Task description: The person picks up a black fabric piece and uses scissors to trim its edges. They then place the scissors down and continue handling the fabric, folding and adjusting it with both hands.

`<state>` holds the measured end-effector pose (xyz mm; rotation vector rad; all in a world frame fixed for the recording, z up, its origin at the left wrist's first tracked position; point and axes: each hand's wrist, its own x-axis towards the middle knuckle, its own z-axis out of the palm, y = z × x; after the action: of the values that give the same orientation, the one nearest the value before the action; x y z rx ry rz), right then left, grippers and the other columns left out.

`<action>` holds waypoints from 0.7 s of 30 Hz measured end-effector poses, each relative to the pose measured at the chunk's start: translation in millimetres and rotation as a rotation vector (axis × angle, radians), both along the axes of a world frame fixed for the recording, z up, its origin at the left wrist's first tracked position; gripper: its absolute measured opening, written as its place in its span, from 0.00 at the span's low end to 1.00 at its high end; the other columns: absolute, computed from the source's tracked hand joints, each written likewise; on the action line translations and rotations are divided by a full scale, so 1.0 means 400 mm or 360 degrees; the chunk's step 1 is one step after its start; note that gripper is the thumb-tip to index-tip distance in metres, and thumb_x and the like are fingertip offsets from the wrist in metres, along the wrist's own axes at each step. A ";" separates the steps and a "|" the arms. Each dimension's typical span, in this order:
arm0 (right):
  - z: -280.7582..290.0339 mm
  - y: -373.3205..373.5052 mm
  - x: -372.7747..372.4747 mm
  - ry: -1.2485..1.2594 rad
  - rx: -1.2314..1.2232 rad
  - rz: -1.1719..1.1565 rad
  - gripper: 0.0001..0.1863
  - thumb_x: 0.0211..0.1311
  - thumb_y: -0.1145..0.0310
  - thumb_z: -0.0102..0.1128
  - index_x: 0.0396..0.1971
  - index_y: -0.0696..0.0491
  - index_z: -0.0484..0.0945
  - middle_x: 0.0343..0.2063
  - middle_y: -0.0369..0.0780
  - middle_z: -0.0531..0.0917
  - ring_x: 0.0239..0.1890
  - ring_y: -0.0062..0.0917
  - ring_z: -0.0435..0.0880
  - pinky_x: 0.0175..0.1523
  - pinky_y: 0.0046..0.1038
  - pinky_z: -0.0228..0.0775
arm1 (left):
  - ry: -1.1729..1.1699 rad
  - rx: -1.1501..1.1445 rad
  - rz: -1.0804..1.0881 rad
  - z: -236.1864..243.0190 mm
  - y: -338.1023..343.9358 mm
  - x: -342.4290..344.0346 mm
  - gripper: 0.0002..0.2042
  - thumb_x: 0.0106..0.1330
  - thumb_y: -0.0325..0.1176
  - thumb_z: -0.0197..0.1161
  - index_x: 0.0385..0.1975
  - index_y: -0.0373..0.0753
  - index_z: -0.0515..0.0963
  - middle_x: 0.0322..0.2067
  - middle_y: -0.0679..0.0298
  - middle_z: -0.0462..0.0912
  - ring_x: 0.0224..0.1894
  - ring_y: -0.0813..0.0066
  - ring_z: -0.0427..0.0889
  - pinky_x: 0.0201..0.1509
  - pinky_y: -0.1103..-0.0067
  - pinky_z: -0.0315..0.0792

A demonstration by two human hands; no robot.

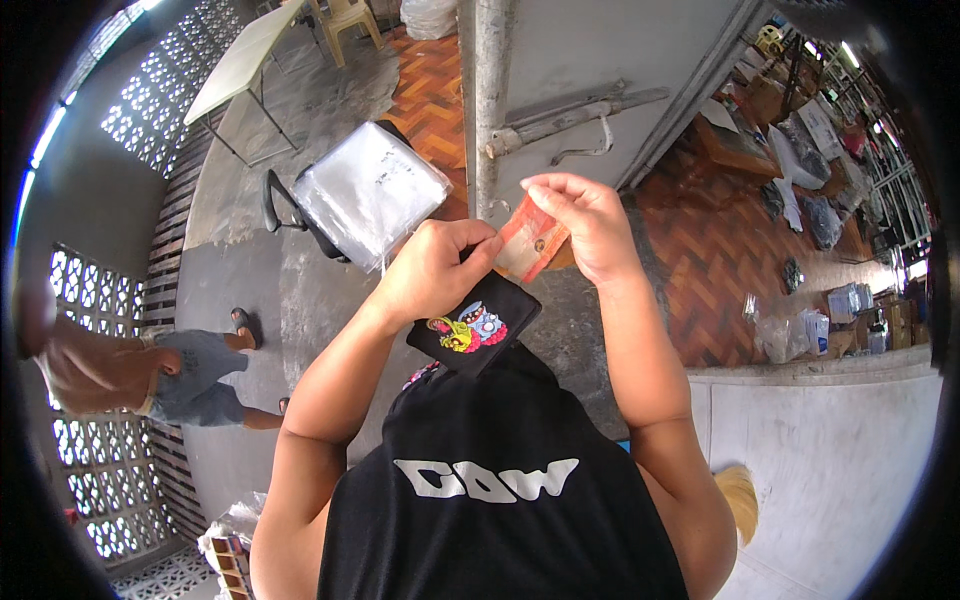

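An orange banknote [530, 242] is stretched between my two hands in front of my chest. My left hand [438, 265] is closed, pinching the note's left edge between thumb and curled fingers. The thumb and fingertips of my right hand [588, 222] grip its upper right part. Just beneath my left hand is a flat black piece with a colourful cartoon print [472, 326]. Whether that is a wallet or part of my clothing, and whether my left hand also holds it, I cannot tell.
Ahead to the left, a clear plastic-wrapped stack [372, 190] rests on a black office chair [275, 205]. Another person [190, 375] stands at left. A folding table [245, 60] stands farther off. Branches [580, 115] lie by a grey panel; boxes and bags [820, 325] crowd the right.
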<state>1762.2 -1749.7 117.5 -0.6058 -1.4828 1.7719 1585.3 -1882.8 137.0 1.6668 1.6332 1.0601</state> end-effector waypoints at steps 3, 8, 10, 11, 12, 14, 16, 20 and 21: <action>0.004 -0.006 0.000 -0.0127 0.0201 -0.0110 0.08 0.69 0.71 0.64 0.39 0.60 0.84 0.32 0.35 0.86 0.34 0.15 0.82 0.42 0.21 0.74 | 0.0002 0.0068 0.0005 0.002 0.008 0.006 0.10 0.70 0.32 0.60 0.35 0.31 0.82 0.26 0.51 0.83 0.27 0.61 0.83 0.35 0.69 0.75; -0.015 -0.019 -0.008 -0.0292 0.0959 -0.0455 0.06 0.70 0.71 0.63 0.35 0.58 0.81 0.27 0.38 0.85 0.29 0.19 0.83 0.36 0.24 0.75 | 0.0059 0.0090 0.0039 -0.005 0.013 0.001 0.10 0.71 0.32 0.60 0.34 0.30 0.81 0.25 0.51 0.82 0.27 0.63 0.81 0.35 0.70 0.75; -0.024 -0.022 -0.009 -0.0390 0.0967 -0.0459 0.05 0.71 0.72 0.62 0.35 0.58 0.80 0.25 0.36 0.84 0.28 0.15 0.81 0.35 0.23 0.74 | 0.0072 0.0118 0.0038 -0.014 0.015 -0.005 0.12 0.72 0.33 0.60 0.34 0.28 0.81 0.24 0.53 0.81 0.26 0.73 0.78 0.35 0.71 0.74; -0.029 -0.023 -0.008 -0.0388 0.0989 -0.0457 0.05 0.72 0.73 0.61 0.35 0.58 0.80 0.24 0.35 0.83 0.28 0.13 0.80 0.34 0.22 0.73 | 0.0129 0.0081 0.0042 -0.021 0.014 -0.008 0.12 0.72 0.33 0.60 0.33 0.28 0.80 0.23 0.53 0.80 0.26 0.73 0.78 0.35 0.71 0.74; -0.034 -0.027 -0.005 -0.0427 0.0836 -0.0390 0.05 0.72 0.74 0.60 0.35 0.58 0.79 0.24 0.34 0.82 0.28 0.14 0.80 0.34 0.22 0.74 | 0.0182 0.0070 0.0023 -0.028 0.016 -0.013 0.12 0.72 0.33 0.60 0.32 0.28 0.80 0.23 0.52 0.79 0.25 0.73 0.78 0.34 0.71 0.74; -0.051 -0.036 0.001 -0.0424 0.0857 -0.0408 0.04 0.71 0.72 0.62 0.36 0.57 0.81 0.27 0.39 0.86 0.31 0.18 0.85 0.37 0.25 0.77 | 0.0265 0.0075 0.0004 -0.047 0.022 -0.018 0.15 0.73 0.35 0.59 0.28 0.28 0.77 0.21 0.50 0.76 0.23 0.70 0.76 0.33 0.69 0.73; -0.081 -0.042 0.008 -0.0501 0.0821 -0.0437 0.05 0.71 0.70 0.62 0.37 0.56 0.82 0.32 0.40 0.88 0.34 0.19 0.86 0.40 0.26 0.79 | 0.0431 -0.0141 -0.0006 -0.070 0.029 -0.020 0.15 0.73 0.37 0.60 0.32 0.30 0.82 0.26 0.46 0.82 0.28 0.59 0.85 0.36 0.67 0.76; -0.179 -0.042 0.030 -0.0515 0.0786 -0.0526 0.08 0.69 0.69 0.64 0.41 0.58 0.85 0.33 0.39 0.90 0.36 0.18 0.86 0.41 0.27 0.79 | 0.0447 -0.0015 -0.0197 -0.119 0.055 -0.008 0.10 0.71 0.31 0.60 0.39 0.29 0.83 0.31 0.49 0.87 0.35 0.62 0.89 0.41 0.72 0.78; -0.205 -0.043 0.039 -0.0529 0.0294 -0.0461 0.12 0.69 0.65 0.66 0.41 0.58 0.86 0.36 0.39 0.90 0.39 0.19 0.87 0.44 0.26 0.78 | 0.0441 0.0056 -0.0185 -0.129 0.058 -0.002 0.10 0.71 0.31 0.60 0.38 0.29 0.83 0.30 0.49 0.86 0.33 0.62 0.88 0.40 0.72 0.78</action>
<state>1777.9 -1766.8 35.6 -0.9997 -1.6593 1.3413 1584.4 -1859.6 85.6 1.9779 1.6691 0.8341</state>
